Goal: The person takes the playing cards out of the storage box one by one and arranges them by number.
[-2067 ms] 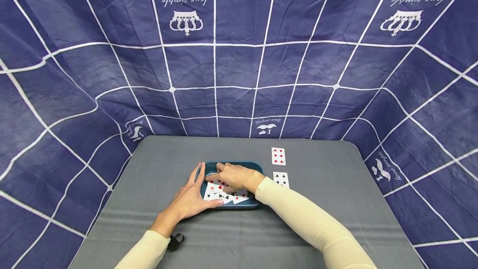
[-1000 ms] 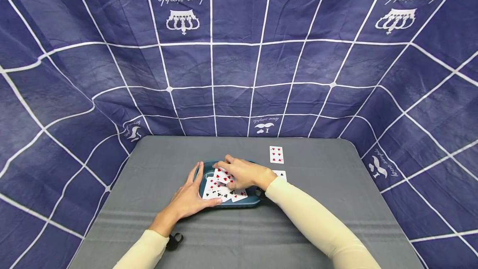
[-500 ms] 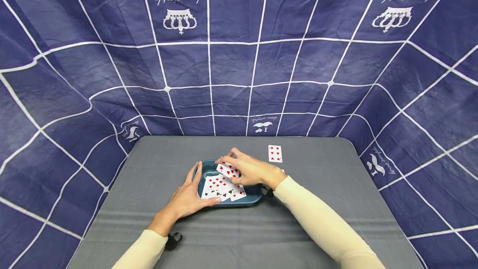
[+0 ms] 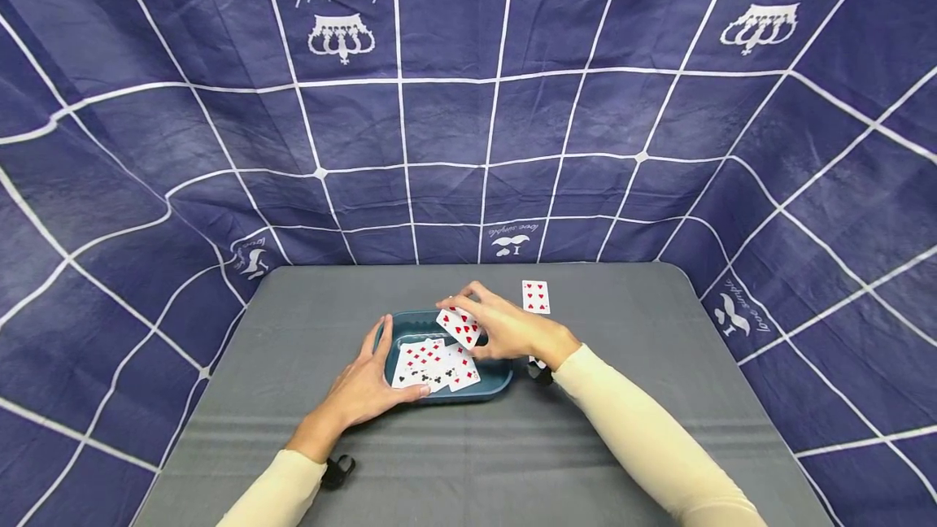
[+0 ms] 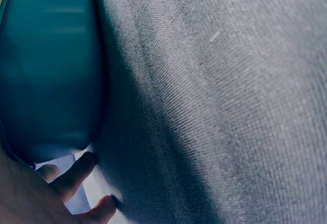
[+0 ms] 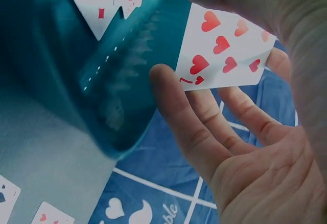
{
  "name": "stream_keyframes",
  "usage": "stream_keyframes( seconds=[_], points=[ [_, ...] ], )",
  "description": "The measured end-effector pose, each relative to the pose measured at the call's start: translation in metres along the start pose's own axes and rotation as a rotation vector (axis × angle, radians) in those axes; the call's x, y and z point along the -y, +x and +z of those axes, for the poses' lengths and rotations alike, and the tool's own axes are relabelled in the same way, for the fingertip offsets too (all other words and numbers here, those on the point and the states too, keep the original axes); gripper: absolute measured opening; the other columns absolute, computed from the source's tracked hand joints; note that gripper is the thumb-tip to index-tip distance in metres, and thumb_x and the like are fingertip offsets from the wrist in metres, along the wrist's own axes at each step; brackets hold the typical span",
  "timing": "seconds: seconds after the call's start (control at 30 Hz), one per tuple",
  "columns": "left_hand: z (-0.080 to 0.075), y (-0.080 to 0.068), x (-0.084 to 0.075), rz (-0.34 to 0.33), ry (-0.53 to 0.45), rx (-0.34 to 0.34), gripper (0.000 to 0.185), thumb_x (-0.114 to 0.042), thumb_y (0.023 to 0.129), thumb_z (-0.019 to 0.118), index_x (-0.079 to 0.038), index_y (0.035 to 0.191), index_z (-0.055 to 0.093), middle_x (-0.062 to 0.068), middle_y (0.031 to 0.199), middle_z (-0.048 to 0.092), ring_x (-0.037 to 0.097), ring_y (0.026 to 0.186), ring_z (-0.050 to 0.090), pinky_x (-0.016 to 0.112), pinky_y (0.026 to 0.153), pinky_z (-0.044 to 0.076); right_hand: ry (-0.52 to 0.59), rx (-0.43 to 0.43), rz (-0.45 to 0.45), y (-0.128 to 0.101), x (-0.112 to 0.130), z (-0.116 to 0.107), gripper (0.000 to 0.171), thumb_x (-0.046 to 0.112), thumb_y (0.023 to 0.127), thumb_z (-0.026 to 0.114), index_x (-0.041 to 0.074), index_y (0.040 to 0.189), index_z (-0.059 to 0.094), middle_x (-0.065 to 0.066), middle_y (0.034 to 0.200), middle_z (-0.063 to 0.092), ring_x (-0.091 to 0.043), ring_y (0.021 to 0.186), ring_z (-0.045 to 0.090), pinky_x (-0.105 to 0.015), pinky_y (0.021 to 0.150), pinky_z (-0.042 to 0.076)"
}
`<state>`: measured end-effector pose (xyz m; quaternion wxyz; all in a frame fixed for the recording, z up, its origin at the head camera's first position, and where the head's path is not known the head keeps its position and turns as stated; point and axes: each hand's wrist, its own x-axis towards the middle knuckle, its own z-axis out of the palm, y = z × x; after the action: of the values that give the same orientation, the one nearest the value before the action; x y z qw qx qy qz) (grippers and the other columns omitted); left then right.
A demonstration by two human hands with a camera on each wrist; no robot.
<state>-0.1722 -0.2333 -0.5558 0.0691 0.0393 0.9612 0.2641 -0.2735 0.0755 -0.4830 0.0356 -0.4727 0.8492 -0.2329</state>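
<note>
My right hand (image 4: pixel 508 332) pinches a seven of hearts playing card (image 4: pixel 459 327) between thumb and fingers, tilted above the back right part of a blue tray (image 4: pixel 507 381). Close up in the right wrist view, the card (image 6: pixel 220 50) hangs beside the tray wall, fingers behind it. Several face-up cards (image 4: pixel 424 358), diamonds and clubs among them, overlap inside the tray. My left hand (image 4: pixel 366 383) holds the tray's left end, thumb over the front rim and fingers along the far left side. The left wrist view has the tray's outer wall (image 5: pixel 51 70) beside those fingers.
A six of hearts (image 4: pixel 536 297) lies face up on the grey table (image 4: pixel 622 332) behind my right wrist. Nearer, a spades card (image 6: pixel 6 196) is mostly covered by that wrist in the head view. Blue cloth (image 4: pixel 454 128) with white lines hangs around the table.
My right hand, first reaching among the cards in the tray, has lifted the seven of hearts up and to the right. The left hand keeps its hold on the tray.
</note>
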Motion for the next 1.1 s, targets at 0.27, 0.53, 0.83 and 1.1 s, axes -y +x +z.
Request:
stream_keyframes(
  seconds=[0.27, 0.53, 0.83, 1.1],
  points=[
    [-0.001, 0.0, -0.001, -0.001, -0.001, -0.008, 0.155, -0.09, 0.081, 0.088, -0.02, 0.19, 0.004, 0.01, 0.198, 0.008, 0.06, 0.144, 0.066, 0.077, 0.108, 0.057, -0.024, -0.032, 0.091, -0.019, -0.008, -0.009, 0.096, 0.02, 0.09, 0.101, 0.026, 0.173, 0.053, -0.011, 0.161, 0.05, -0.013, 0.093, 0.07, -0.032, 0.092, 0.063],
    [0.001, 0.001, 0.0, 0.007, 0.011, -0.02, 0.155, -0.09, 0.081, 0.087, -0.02, 0.19, 0.004, 0.011, 0.198, 0.01, 0.058, 0.143, 0.068, 0.073, 0.104, 0.059, -0.11, -0.082, 0.174, -0.04, -0.018, -0.015, 0.096, 0.033, 0.091, 0.1, 0.027, 0.175, 0.053, -0.005, 0.167, 0.049, -0.018, 0.101, 0.07, -0.039, 0.089, 0.062],
    [0.002, 0.001, 0.0, 0.011, 0.011, -0.011, 0.154, -0.091, 0.082, 0.086, -0.02, 0.19, 0.003, 0.011, 0.198, 0.009, 0.059, 0.145, 0.067, 0.075, 0.105, 0.059, -0.117, -0.12, 0.29, -0.067, -0.035, -0.017, 0.098, 0.048, 0.093, 0.098, 0.032, 0.177, 0.05, 0.002, 0.164, 0.054, -0.005, 0.092, 0.071, -0.034, 0.074, 0.056],
    [0.002, -0.001, -0.001, 0.001, 0.001, -0.003, 0.154, -0.089, 0.083, 0.087, -0.027, 0.19, -0.005, 0.01, 0.199, 0.007, 0.058, 0.145, 0.067, 0.075, 0.103, 0.059, -0.101, -0.194, 0.36, -0.093, -0.051, -0.016, 0.093, 0.056, 0.092, 0.098, 0.04, 0.173, 0.054, 0.001, 0.164, 0.058, -0.008, 0.099, 0.077, -0.044, 0.077, 0.061]
  ],
)
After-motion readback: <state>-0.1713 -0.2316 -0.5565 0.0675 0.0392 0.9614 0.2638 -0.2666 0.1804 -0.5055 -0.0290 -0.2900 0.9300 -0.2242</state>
